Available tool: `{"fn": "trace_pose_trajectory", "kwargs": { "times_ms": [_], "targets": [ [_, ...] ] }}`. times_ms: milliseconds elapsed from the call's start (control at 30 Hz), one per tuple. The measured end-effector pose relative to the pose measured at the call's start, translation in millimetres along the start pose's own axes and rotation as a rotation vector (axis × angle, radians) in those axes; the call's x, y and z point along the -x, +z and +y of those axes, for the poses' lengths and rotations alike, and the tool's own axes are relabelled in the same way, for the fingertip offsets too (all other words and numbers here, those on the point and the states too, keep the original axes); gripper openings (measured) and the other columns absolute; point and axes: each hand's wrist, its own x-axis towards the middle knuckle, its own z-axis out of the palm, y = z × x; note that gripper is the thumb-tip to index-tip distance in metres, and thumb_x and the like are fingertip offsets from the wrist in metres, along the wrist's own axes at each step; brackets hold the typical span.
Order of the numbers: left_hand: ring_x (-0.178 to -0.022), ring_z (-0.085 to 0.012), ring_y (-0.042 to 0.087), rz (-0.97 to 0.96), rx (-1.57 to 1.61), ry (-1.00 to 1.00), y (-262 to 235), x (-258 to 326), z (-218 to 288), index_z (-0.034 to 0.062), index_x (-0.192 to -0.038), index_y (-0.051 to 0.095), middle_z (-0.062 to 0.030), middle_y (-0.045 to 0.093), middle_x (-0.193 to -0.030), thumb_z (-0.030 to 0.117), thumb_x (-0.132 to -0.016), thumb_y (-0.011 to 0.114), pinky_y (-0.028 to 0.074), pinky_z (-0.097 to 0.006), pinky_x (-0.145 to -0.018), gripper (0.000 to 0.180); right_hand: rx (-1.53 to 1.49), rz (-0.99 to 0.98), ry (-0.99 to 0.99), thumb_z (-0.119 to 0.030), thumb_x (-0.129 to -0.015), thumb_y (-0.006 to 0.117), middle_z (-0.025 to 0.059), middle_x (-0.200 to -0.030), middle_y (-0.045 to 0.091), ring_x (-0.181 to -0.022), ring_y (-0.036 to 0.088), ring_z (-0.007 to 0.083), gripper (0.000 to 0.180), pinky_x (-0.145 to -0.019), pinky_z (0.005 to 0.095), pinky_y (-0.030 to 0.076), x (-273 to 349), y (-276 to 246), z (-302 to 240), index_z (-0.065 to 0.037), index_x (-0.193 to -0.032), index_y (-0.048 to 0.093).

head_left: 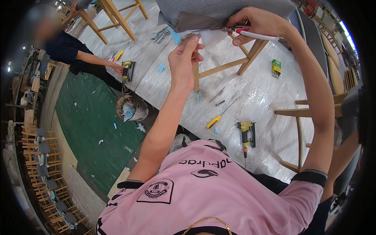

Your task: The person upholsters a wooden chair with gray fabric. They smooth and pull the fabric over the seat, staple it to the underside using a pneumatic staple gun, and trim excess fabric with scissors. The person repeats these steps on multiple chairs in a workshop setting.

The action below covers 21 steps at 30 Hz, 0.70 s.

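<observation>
A grey upholstered seat [225,9] with wooden legs [254,56] is at the top of the view. Its loose fabric edge [199,21] hangs toward me. My right hand [262,23] is closed round scissors [254,35] with red and white handles, and their blades lie along the lower edge of that fabric. Just below the blade tips, my left hand [184,58] has thumb and fingertips pressed together. Whatever it pinches is too small to make out.
On the plastic-covered table [184,113] lie a staple gun [246,135], a yellow-handled screwdriver [214,122] and a green-yellow box [276,68]. At left, a co-worker's hand [118,69] touches another staple gun [128,70]. A scrap bucket [138,110] stands beside the table. Another chair [293,112] is at right.
</observation>
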Motion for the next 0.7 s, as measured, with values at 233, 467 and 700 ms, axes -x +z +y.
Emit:
{"fn": "trace_pose_trajectory", "kwargs": {
  "times_ms": [233, 467, 700],
  "targets": [
    [-0.066, -0.0105, 0.058, 0.007, 0.101, 0.013, -2, -5, -1, 0.0026, -0.108, 0.071, -0.0024, 0.068, -0.085, 0.027, -0.096, 0.071, 0.052, -0.028, -0.065, 0.028, 0.034, 0.001, -0.01, -0.053, -0.074, 0.083, 0.0093, -0.098, 0.075, -0.086, 0.07, 0.0241, 0.06, -0.082, 0.0345, 0.057, -3, -1, -2, -0.003, -0.107, 0.076],
    [-0.066, -0.0101, 0.058, 0.06, 0.112, 0.02, -2, -6, 0, 0.0059, -0.102, 0.07, -0.0012, 0.066, -0.082, 0.028, -0.094, 0.075, 0.051, -0.029, -0.066, 0.025, 0.079, 0.03, 0.011, -0.055, -0.072, 0.084, 0.0094, -0.095, 0.074, -0.087, 0.069, 0.0246, 0.062, -0.081, 0.0336, 0.056, 7, -1, 6, -0.003, -0.106, 0.077],
    [-0.064, -0.0092, 0.057, 0.061, 0.168, -0.014, 3, -2, 6, 0.0084, -0.097, 0.069, 0.0004, 0.066, -0.082, 0.027, -0.092, 0.078, 0.05, -0.03, -0.066, 0.021, 0.011, -0.081, 0.197, -0.062, -0.072, 0.085, 0.0096, -0.102, 0.074, -0.091, 0.069, 0.0231, 0.073, -0.081, 0.0324, 0.055, 12, -6, -1, -0.005, -0.116, 0.073]
  ]
}}
